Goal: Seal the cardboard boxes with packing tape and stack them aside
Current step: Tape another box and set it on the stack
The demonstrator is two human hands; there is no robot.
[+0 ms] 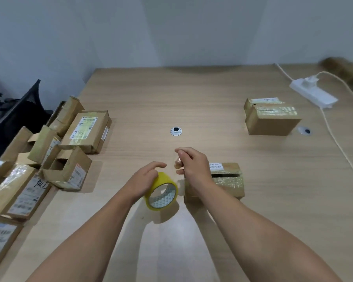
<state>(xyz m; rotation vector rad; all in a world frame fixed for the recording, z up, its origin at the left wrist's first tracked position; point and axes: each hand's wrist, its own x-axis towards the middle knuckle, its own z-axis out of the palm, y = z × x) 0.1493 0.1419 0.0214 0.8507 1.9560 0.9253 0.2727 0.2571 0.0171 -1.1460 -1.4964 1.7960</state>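
A roll of yellow packing tape [161, 192] stands on edge near the table's front centre. My left hand [145, 180] grips it from the left, fingers over its top. My right hand [190, 165] hovers just above and to the right, fingers curled and pinching a short clear strip of tape [178, 161] pulled off the roll. Right behind that hand sits a small cardboard box [226, 180] with a gap along its top flaps and old tape on it. Two boxes [271, 117] rest together at the far right.
Several cardboard boxes, some open [67, 167], crowd the table's left side. A white power strip [314, 93] and its cable run along the right edge. Two cable grommets, one [176, 131] at centre and another [305, 130] at right, sit in the wooden tabletop [192, 98]. A dark chair stands at the left.
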